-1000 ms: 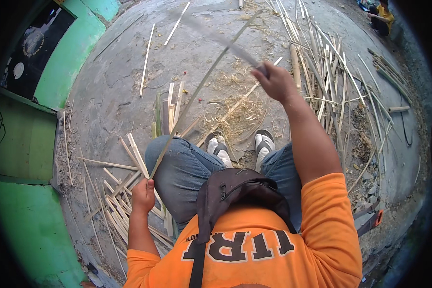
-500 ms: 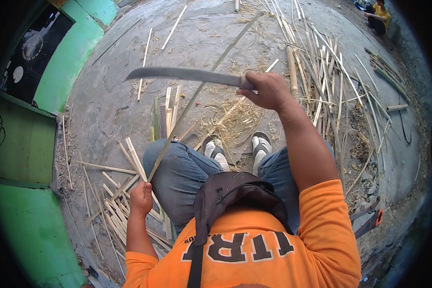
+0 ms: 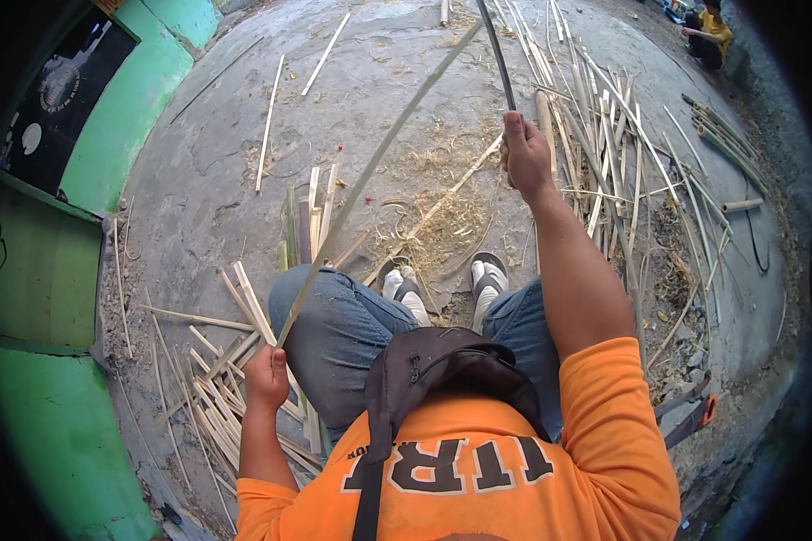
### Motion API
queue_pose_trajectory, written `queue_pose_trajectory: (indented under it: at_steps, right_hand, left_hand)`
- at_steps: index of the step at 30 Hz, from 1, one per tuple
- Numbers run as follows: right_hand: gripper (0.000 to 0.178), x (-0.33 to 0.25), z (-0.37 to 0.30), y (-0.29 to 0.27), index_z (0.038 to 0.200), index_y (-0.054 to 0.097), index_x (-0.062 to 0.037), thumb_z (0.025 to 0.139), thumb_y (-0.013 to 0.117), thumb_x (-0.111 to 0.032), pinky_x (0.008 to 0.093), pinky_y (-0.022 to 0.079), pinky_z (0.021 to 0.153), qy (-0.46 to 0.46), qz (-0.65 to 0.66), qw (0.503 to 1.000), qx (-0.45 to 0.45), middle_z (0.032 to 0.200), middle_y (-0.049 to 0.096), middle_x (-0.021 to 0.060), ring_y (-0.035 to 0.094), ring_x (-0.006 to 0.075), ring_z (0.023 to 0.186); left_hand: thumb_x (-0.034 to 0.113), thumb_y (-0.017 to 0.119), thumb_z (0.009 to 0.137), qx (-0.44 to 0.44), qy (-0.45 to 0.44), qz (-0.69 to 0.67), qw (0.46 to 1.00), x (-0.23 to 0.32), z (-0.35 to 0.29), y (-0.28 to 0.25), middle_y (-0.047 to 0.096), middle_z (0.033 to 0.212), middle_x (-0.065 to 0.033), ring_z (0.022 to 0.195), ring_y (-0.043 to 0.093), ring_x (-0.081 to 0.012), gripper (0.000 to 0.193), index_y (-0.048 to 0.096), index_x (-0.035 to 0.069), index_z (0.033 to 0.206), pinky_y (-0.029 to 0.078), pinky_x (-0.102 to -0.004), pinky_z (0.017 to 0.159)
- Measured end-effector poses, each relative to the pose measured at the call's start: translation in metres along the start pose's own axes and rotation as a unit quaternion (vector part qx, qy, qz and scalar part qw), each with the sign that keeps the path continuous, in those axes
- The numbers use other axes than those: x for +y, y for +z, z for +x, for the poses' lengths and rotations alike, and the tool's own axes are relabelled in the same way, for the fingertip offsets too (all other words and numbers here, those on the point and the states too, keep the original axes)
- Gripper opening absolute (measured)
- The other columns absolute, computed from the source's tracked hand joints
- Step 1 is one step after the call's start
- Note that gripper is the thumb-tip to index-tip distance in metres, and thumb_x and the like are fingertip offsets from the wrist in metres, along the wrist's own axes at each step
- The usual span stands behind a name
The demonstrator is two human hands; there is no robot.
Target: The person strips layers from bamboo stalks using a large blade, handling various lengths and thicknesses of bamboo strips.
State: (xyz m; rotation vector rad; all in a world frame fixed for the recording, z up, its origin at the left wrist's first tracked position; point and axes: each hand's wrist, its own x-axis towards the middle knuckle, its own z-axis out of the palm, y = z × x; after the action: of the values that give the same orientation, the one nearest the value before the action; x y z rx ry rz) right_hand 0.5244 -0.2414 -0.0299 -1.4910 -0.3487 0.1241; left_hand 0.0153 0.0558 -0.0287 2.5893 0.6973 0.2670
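Observation:
My left hand (image 3: 266, 377) is closed around the near end of a long greenish bamboo strip (image 3: 363, 178), beside my left knee. The strip slants up and away to the right. Out in front on the right, my right hand (image 3: 527, 155) grips the handle of a machete (image 3: 498, 56). Its dark blade points away from me and is seen nearly edge-on, its tip cut off by the top of the picture. The far end of the strip comes close to the blade; whether they touch I cannot tell.
Split bamboo strips (image 3: 218, 410) lie heaped by my left leg. A larger bamboo pile (image 3: 612, 144) spreads over the ground at right. Shavings (image 3: 442, 221) lie before my feet. A green wall (image 3: 54, 433) stands at left. At far right sit a saw (image 3: 692, 420) and a person (image 3: 708, 36).
The machete has swung from pointing left across the strip to pointing away from me. My right hand has turned and shifted slightly right; my left hand stays put on the strip.

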Motion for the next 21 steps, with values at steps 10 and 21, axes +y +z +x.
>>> queue_pose_trajectory:
  at_steps: [10, 21]
  right_hand:
    - [0.047, -0.055, -0.029, 0.012, 0.092, 0.057, -0.0103, 0.104, 0.061, -0.055, 0.0218, 0.036, 0.047, -0.059, 0.143, 0.987, -0.032, 0.067, 0.049, -0.0053, 0.045, 0.0036, 0.054]
    - [0.048, -0.045, -0.035, 0.022, 0.079, 0.054, -0.0072, 0.105, 0.067, -0.046, 0.0279, 0.034, 0.056, -0.149, 0.005, 0.988, -0.037, 0.067, 0.045, -0.0067, 0.037, 0.0064, 0.065]
  left_hand:
    - [0.062, 0.042, 0.107, 0.171, 0.0, 0.102, 0.98, 0.005, -0.016, 0.0, 0.059, 0.07, -0.0228, 0.07, 0.061, -0.0523, 0.063, 0.056, 0.004, 0.087, 0.046, -0.0577, 0.061]
    - [0.062, 0.041, 0.107, 0.209, 0.011, 0.127, 0.97, 0.009, -0.019, -0.019, 0.058, 0.069, -0.0224, 0.067, 0.06, -0.052, 0.063, 0.055, 0.005, 0.086, 0.044, -0.0569, 0.058]
